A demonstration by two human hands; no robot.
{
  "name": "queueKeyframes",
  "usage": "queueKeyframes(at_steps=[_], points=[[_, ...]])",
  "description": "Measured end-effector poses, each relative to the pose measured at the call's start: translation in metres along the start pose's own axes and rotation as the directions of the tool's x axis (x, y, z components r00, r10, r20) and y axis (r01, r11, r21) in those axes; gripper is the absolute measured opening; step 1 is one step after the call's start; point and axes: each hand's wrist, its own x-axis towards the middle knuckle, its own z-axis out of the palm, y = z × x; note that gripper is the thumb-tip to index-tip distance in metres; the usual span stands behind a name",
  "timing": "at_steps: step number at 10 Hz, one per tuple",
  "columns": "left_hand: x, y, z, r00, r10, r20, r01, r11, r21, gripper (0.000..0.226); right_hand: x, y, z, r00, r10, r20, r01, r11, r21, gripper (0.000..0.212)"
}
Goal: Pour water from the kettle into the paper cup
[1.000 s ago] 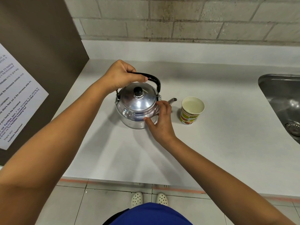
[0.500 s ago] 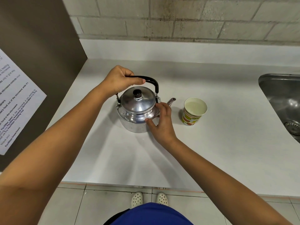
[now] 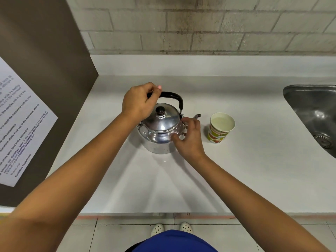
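**Under both hands, kettle on the counter**

On the white counter [image 3: 236, 179] the kettle [image 3: 160, 131] stands upright. Left hand [image 3: 139, 102] is loosely curled at its black handle [image 3: 172, 96]. Right hand [image 3: 189, 139] rests half-open against its side. Just right of this hand is the paper cup [image 3: 221, 127], filled.

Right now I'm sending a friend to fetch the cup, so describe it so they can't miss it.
Find the steel sink at the right of the white counter. Left of it, between the sink and the kettle that both hands are on, stands the paper cup. It is the only cup: colourful printed sides, pale liquid inside.
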Motion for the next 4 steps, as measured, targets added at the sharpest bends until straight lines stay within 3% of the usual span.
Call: queueKeyframes(at_steps=[1,2,4], points=[[0.0,0.003,-0.005,0.996,0.083,0.034,-0.084,0.995,0.045,0.039,0.005,-0.017,-0.001,0.996,-0.067,-0.061,0.063,0.996,-0.06,0.047],[0.003,0.009,-0.012,0.988,0.079,0.136,-0.088,0.994,0.063,0.044,0.007,-0.031,-0.004,0.99,-0.119,-0.07,0.108,0.984,-0.142,0.049],[0.04,0.04,-0.042,0.939,0.063,0.337,-0.131,0.974,0.185,0.066,0.038,-0.073,-0.028,0.96,-0.245,-0.134,0.194,0.93,-0.311,0.053]])
